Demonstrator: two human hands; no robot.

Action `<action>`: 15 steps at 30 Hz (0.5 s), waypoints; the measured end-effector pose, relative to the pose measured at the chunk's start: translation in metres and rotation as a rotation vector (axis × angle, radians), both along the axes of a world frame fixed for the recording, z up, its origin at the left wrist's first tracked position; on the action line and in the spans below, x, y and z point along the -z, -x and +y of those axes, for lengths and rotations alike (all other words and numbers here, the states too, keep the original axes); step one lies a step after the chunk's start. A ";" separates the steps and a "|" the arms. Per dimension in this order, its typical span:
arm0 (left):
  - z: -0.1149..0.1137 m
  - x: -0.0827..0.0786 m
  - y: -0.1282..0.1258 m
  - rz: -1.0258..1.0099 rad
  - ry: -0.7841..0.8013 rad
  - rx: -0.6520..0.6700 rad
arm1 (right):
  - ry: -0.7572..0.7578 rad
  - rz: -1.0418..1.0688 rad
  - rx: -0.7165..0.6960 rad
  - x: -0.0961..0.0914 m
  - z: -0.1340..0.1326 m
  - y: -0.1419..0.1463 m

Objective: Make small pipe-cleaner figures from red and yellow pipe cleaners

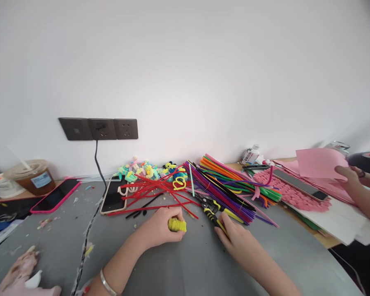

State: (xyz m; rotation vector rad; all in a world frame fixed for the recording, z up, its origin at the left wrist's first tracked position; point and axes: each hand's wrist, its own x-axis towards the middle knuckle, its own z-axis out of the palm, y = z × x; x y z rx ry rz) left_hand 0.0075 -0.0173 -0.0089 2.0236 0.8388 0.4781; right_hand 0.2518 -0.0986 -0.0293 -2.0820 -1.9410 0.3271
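My left hand (160,227) is closed round a tightly wound yellow pipe cleaner coil (177,225), held just over the grey table (191,267). My right hand (235,235) grips the handles of black-and-yellow pliers (212,213), whose jaws point away from me toward the pipe cleaners. Beyond the left hand, red pipe cleaners (148,185) lie criss-crossed, with short black pieces (141,210) nearby. Past the pliers rests a bundle of purple pipe cleaners (216,189). A small looped yellow piece (179,183) lies among the red ones.
Finished colourful pipe cleaner figures (144,169) line the wall. Two phones (57,196) and a cup of brown drink (33,176) are on the left, beside a black cable (100,168). A co-worker's hand (351,176) holds pink paper (319,162); another person's hand (24,267) is bottom left.
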 end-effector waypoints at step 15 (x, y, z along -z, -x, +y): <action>0.005 0.006 0.000 0.018 0.008 -0.018 | -0.251 0.315 0.028 0.009 -0.094 -0.041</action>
